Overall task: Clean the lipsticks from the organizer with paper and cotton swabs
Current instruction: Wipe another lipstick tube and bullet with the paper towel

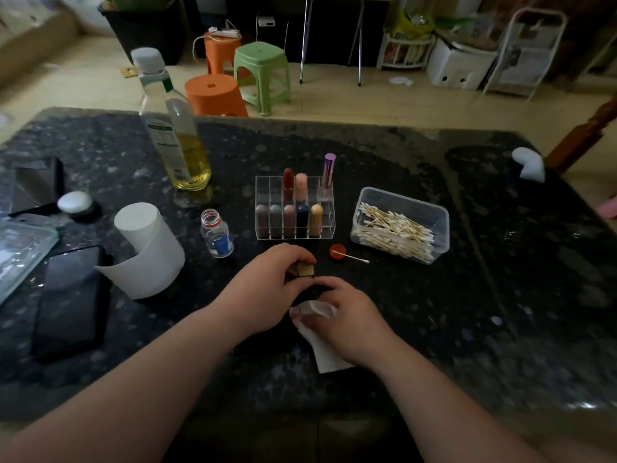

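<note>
Left hand (267, 282) around lipstick (305, 270), right hand (347, 312) just beside with paper (325, 354).

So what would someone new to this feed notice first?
Front and centre, the left hand grips a lipstick while the right hand holds crumpled paper just beside it. Behind them stands the clear organizer of lipsticks, with a tub of cotton swabs to its right and a tall bottle of yellow liquid farther left.

A dark speckled table (467, 329) stands on a pale floor (367, 101). Beyond it sit a green stool (260, 61), an orange stool (212, 91) and a white rack (524, 55) in dim light.
</note>
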### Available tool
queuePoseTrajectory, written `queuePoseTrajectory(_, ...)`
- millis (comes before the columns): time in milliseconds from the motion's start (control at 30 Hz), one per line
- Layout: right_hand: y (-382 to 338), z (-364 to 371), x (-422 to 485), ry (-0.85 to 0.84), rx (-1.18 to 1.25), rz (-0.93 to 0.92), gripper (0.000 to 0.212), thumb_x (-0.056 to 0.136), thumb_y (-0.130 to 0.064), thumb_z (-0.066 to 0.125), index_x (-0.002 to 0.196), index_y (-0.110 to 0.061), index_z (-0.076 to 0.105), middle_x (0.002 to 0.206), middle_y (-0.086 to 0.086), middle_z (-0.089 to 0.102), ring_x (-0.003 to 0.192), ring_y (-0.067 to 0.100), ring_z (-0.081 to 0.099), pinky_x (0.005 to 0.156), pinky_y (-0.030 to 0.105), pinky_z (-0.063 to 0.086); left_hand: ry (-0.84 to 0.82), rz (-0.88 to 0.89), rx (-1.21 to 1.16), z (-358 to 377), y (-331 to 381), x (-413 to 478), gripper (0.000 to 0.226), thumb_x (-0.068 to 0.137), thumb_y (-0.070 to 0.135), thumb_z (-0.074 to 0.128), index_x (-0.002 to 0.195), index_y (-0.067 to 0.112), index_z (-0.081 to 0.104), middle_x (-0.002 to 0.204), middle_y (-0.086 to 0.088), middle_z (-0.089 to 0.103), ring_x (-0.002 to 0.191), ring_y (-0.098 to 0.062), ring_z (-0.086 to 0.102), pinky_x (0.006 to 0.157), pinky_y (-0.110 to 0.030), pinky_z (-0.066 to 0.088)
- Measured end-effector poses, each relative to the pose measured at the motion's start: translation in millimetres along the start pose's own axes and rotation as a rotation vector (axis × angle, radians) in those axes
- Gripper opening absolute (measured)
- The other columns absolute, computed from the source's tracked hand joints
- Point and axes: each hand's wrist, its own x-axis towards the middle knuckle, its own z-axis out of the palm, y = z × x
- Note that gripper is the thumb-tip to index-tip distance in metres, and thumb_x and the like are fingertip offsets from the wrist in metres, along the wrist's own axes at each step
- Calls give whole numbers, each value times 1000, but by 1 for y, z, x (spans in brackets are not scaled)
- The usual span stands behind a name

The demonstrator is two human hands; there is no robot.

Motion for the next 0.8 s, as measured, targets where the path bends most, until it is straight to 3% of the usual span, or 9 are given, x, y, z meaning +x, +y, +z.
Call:
queuePoseTrajectory(100, 1, 10, 13, 5, 27, -17, 20, 88, -42, 72, 99, -27, 76, 117, -22, 60, 110, 0, 59, 100, 27, 47, -25, 47, -16, 0, 2, 1, 34, 97, 27, 67, 129, 37, 61, 115, 23, 55, 105, 4, 53, 86, -9, 41)
queuePoseTrajectory(200, 5, 18, 20, 49, -98, -46, 25, 86, -53, 68, 101, -34, 73, 102, -17, 70, 94, -2, 65, 92, 32, 54, -8, 26, -24, -4, 0, 2, 36, 97, 28, 67, 131, 38, 61, 115, 24, 56, 103, 4, 54, 84, -10, 42)
queuePoseTrajectory(267, 5, 21, 18, 67, -35, -56, 27, 86, -52, 68, 103, -33, 74, 103, -15, 72, 96, 0, 65, 94, 35, 54, 14, -6, -65, -10, 0, 2, 37, 97, 29, 68, 132, 39, 60, 111, 24, 57, 101, 5, 55, 82, -10, 44)
queuePoseTrajectory(400, 8, 24, 14, 172, -125, -125, 20, 93, -43, 66, 82, -28, 71, 95, -11, 69, 88, 2, 60, 88, 34, 52, 70, -77, -175, -21, 1, 1, 38, 94, 31, 70, 131, 38, 61, 114, 21, 62, 107, 0, 59, 94, -18, 48)
queuePoseTrajectory(500, 9, 23, 11, 226, -221, -183, 25, 96, -40, 63, 71, -37, 63, 97, -18, 66, 92, 3, 54, 85, 28, 47, 138, -145, -337, -26, -4, 1, 32, 92, 28, 74, 123, 34, 66, 110, 16, 70, 104, -3, 66, 98, -29, 53)
queuePoseTrajectory(600, 5, 18, 8, 202, -116, -132, 21, 95, -41, 65, 89, -26, 78, 113, -28, 54, 103, -4, 51, 91, 21, 42, 178, -224, -545, -27, -11, -1, 26, 91, 22, 76, 115, 27, 69, 101, 7, 76, 91, -9, 73, 89, -33, 60)
queuePoseTrajectory(667, 1, 10, 2, 202, -82, -65, 25, 93, -47, 66, 99, -26, 77, 118, -25, 51, 102, -5, 49, 84, 15, 39, 175, -313, -686, -29, -14, -3, 23, 91, 18, 75, 113, 22, 69, 102, 1, 78, 91, -15, 75, 86, -35, 61)
queuePoseTrajectory(733, -6, -2, -9, 197, -103, 10, 23, 90, -50, 66, 98, -29, 71, 109, -19, 55, 96, -2, 52, 72, 12, 37, 167, -377, -876, -33, -16, -6, 21, 90, 9, 74, 110, 13, 68, 104, -9, 77, 96, -23, 75, 86, -38, 61)
queuePoseTrajectory(800, -13, -16, -25, 180, -79, 89, 21, 88, -51, 68, 88, -30, 67, 94, -14, 62, 88, 3, 57, 64, 20, 41, 143, -387, -1046, -39, -17, -12, 22, 89, 2, 72, 109, 6, 65, 108, -18, 74, 98, -28, 74, 81, -37, 60)
